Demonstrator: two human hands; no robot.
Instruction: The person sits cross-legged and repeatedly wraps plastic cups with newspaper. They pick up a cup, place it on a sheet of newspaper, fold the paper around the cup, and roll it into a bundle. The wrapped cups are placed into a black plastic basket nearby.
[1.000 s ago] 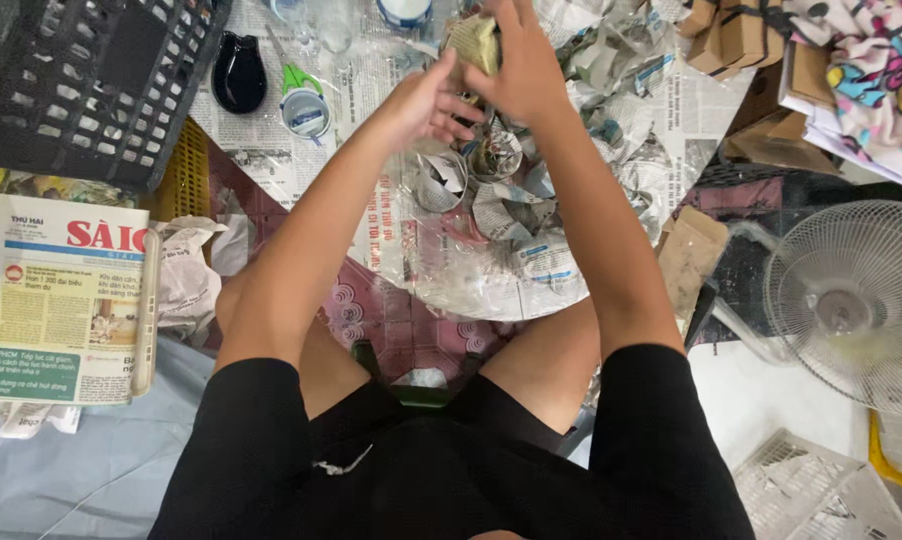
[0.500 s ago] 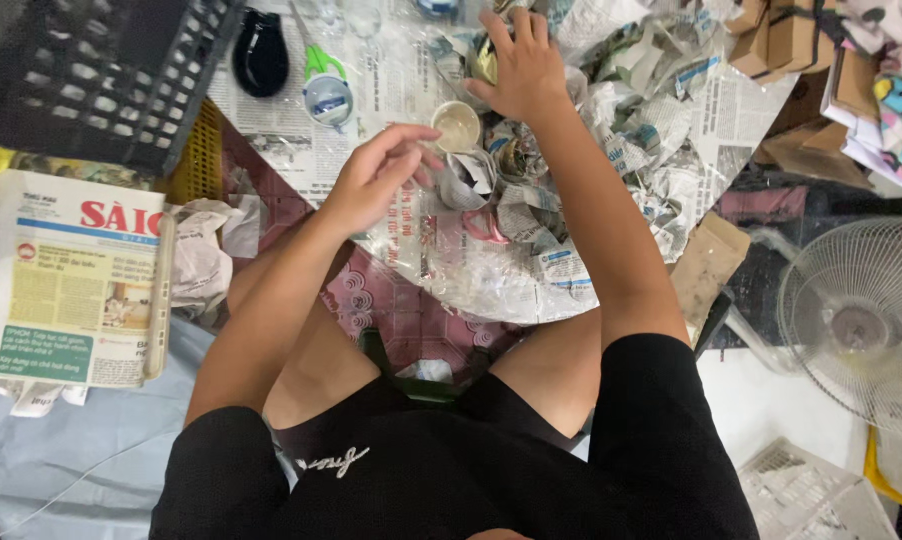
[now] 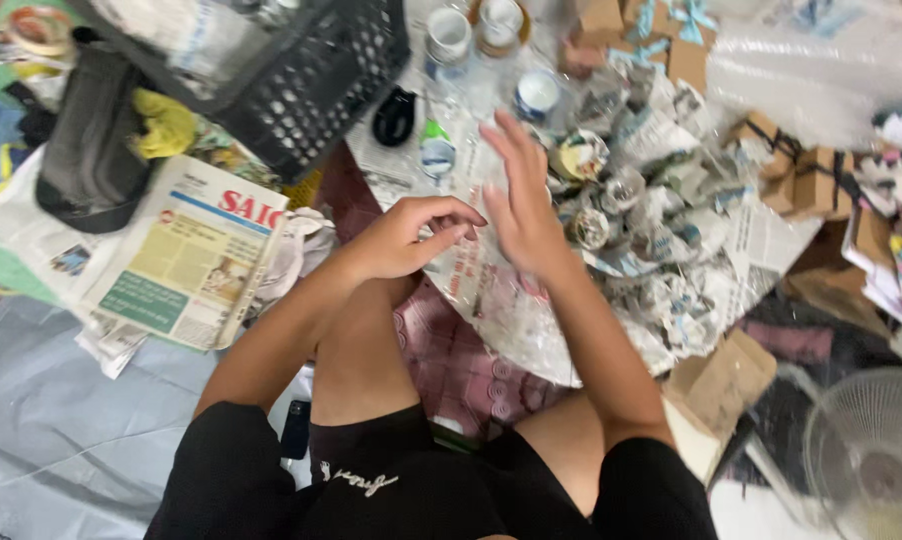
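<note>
I sit on the floor with both arms stretched over a sheet of newspaper (image 3: 491, 300) spread before my knees. My right hand (image 3: 521, 205) is held flat and upright, fingers spread, with nothing in it. My left hand (image 3: 411, 238) is curled, thumb pinched against the fingertips, which almost touch the heel of the right hand; I see nothing held in it. Just beyond the right hand lie several small round jars (image 3: 591, 228) among crumpled newspaper wrappings (image 3: 671, 290).
A black plastic crate (image 3: 301, 70) stands at the back left, with a folded newspaper (image 3: 191, 260) and a black bag (image 3: 91, 150) beside it. White-lidded jars (image 3: 449, 30) and small cardboard boxes (image 3: 771, 140) lie beyond. A fan (image 3: 871, 460) is at the right.
Both hands have drawn back from the jars toward me. The right hand has let go of what it touched and is now flat. The left hand has curled beside it.
</note>
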